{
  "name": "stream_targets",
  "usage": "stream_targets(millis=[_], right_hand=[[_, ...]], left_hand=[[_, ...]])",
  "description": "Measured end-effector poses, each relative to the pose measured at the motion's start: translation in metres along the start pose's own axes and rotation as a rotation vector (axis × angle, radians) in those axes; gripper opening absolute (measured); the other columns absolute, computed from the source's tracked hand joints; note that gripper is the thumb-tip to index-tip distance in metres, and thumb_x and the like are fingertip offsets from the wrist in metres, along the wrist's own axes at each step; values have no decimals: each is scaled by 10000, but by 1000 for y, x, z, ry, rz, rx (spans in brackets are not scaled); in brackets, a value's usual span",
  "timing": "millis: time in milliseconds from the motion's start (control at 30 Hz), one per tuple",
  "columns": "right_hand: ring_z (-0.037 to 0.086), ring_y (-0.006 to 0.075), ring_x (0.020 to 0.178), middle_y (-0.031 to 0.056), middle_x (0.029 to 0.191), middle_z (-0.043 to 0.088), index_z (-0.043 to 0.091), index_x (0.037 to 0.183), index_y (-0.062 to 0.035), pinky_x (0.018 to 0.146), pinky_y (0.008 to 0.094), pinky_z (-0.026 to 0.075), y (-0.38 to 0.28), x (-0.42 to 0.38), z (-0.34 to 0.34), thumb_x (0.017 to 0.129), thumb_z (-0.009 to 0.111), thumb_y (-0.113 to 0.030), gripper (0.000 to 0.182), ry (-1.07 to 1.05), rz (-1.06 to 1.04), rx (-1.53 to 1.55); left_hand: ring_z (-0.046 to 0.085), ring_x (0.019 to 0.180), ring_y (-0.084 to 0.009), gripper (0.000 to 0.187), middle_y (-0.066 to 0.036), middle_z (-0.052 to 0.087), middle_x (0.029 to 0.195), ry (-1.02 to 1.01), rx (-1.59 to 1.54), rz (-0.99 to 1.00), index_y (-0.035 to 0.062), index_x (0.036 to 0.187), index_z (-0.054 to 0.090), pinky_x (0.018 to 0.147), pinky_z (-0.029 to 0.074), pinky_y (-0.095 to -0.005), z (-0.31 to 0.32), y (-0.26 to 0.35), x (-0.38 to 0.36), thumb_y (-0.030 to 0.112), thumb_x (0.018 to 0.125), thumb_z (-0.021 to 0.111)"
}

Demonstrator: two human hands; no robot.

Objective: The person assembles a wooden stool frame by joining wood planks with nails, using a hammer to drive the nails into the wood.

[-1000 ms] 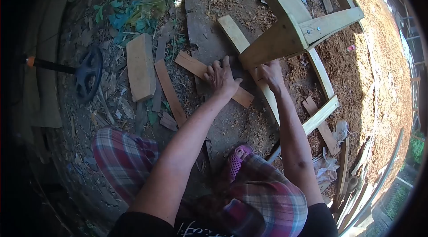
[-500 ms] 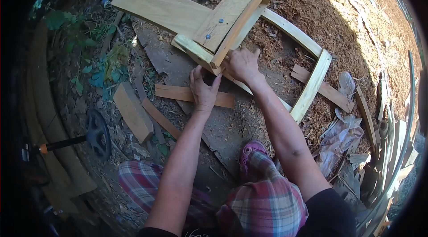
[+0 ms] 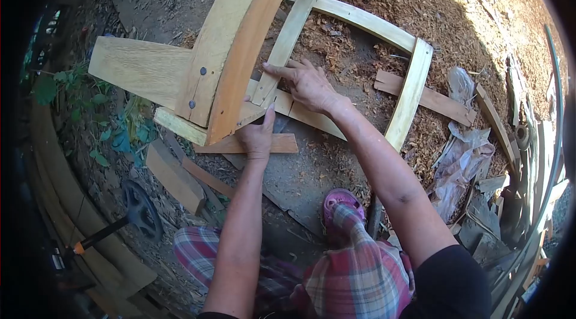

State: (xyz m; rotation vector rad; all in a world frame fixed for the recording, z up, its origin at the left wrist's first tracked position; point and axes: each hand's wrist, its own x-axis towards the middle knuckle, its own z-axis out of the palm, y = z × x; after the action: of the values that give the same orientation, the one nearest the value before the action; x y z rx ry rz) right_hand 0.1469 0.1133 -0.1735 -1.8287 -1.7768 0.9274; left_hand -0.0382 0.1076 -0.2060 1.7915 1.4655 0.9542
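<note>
A wooden frame (image 3: pixel 287 46) of pale boards lies on the ground, with a curved upright board (image 3: pixel 231 37) bearing two dark bolt heads. A wide board (image 3: pixel 141 67) juts out to the left. My left hand (image 3: pixel 257 134) grips the lower corner of the frame, its thumb up against the wood and its other fingers hidden beneath. My right hand (image 3: pixel 307 86) rests on the joint beside the upright, index finger stretched to the left over a slat, the other fingers spread. Nothing is seen held in it.
Loose wood pieces (image 3: pixel 175 176) lie at the left, near a black handwheel (image 3: pixel 142 210). A loose plank (image 3: pixel 426 98) and crumpled plastic (image 3: pixel 459 163) lie at the right. Green plants (image 3: pixel 99 100) grow at far left. Wood shavings cover the ground behind.
The upright and wide board appear further left and lower in view. My left hand has moved down and left around the corner; my right hand has shifted left, with its index finger now extended.
</note>
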Motion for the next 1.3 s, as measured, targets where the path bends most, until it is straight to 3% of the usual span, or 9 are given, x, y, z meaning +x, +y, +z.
stream_targets(millis=[233, 333, 467, 533, 700, 867, 1000, 1067, 1300], right_hand=[[543, 297, 1146, 123, 1145, 625, 545, 1380, -286, 1013, 428, 419, 18, 9, 14, 912, 623, -297, 475, 172, -159, 65], [524, 320, 1182, 72, 1238, 625, 561, 1356, -321, 1020, 526, 392, 18, 7, 14, 878, 666, -413, 497, 44, -12, 256], [541, 321, 1151, 78, 1195, 653, 569, 1348, -324, 1014, 473, 405, 22, 7, 29, 877, 667, -412, 489, 123, -27, 284], [589, 229, 860, 69, 982, 682, 596, 1330, -274, 890, 369, 449, 26, 10, 33, 865, 687, -379, 485, 276, -175, 260], [588, 213, 852, 62, 970, 679, 580, 1345, -279, 913, 358, 426, 22, 6, 29, 870, 679, -380, 496, 260, -136, 231], [590, 228, 913, 83, 962, 676, 547, 1376, -283, 967, 380, 397, 21, 7, 31, 884, 658, -394, 517, 237, -133, 238], [600, 270, 981, 144, 1063, 618, 524, 1389, -239, 959, 426, 441, 10, -6, 28, 891, 669, -317, 525, 298, -78, 117], [570, 306, 1010, 181, 1015, 579, 545, 1351, -199, 885, 416, 458, 3, -26, 12, 847, 714, -224, 532, 415, 27, 513], [620, 171, 667, 85, 789, 626, 724, 955, -63, 612, 305, 502, 15, -178, -2, 794, 762, -100, 170, 675, 250, 334]], left_hand=[[554, 969, -198, 479, -99, 562, 1040, 4, -21, 70, 12, 1164, 510, 882, 450, -343, 2, -9, 3, 80, 770, 773], [552, 989, -201, 507, -97, 561, 1055, -14, -85, 50, 11, 1200, 507, 903, 448, -345, 1, -4, 0, 89, 778, 777], [555, 1014, -207, 573, -109, 566, 1100, -179, -241, -55, 3, 1271, 493, 934, 448, -356, -21, 16, 6, 104, 787, 783], [557, 1022, -211, 584, -116, 567, 1123, -164, -116, 40, -1, 1278, 490, 935, 448, -356, -23, 7, 9, 109, 785, 785], [556, 1055, -237, 602, -149, 544, 1209, -69, -33, 4, -13, 1281, 487, 955, 442, -373, -2, -6, 1, 119, 778, 791], [550, 1143, -282, 642, -187, 453, 1322, 179, 450, 250, -25, 1334, 423, 948, 476, -404, 13, -11, -6, 114, 808, 764], [537, 1197, -286, 672, -204, 439, 1330, 79, 70, 95, -35, 1380, 349, 965, 493, -386, 20, -27, -6, 63, 834, 729], [548, 1197, -284, 688, -213, 439, 1316, 127, -225, -120, -46, 1400, 304, 990, 495, -371, 26, -10, -10, 7, 841, 702], [495, 1117, -407, 543, -239, 533, 1233, 255, -31, -164, -48, 1235, 527, 991, 391, -499, 35, -2, -11, 46, 748, 749]])
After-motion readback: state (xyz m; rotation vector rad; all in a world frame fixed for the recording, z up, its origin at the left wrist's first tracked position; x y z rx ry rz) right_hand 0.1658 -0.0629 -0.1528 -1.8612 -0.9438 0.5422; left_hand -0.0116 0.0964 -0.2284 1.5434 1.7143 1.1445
